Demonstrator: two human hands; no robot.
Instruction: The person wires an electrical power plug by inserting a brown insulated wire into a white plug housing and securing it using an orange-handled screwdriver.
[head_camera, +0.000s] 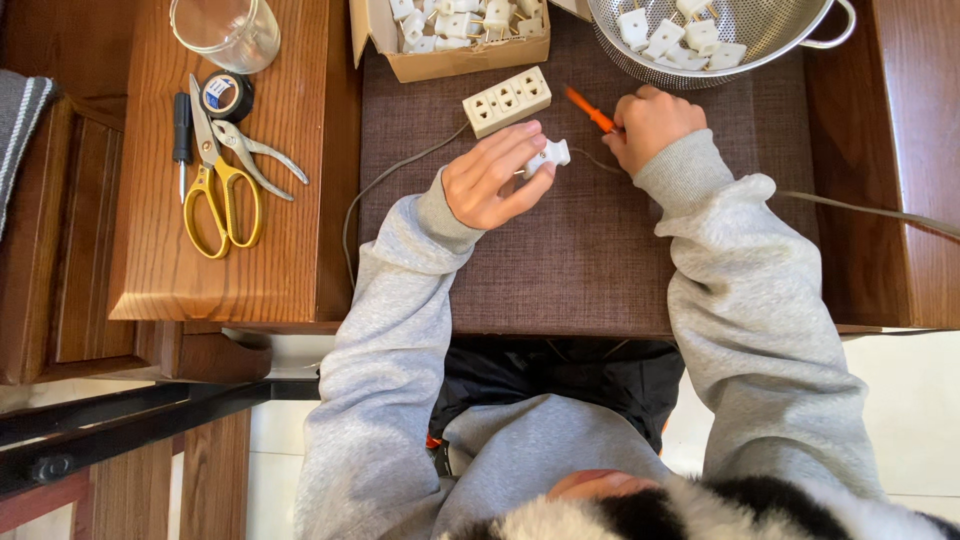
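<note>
My left hand pinches a small white plug between thumb and fingers over the brown mat. A thin grey cable runs from the plug off to the right. My right hand is closed around an orange-handled screwdriver, whose handle sticks out to the upper left; its tip is hidden. A cream power strip with three sockets lies just beyond my left hand, its grey cord trailing off to the left.
A cardboard box of white plugs and a metal colander with more plugs stand at the back. On the wooden table to the left lie yellow-handled scissors, pliers, a black screwdriver, black tape and a glass jar.
</note>
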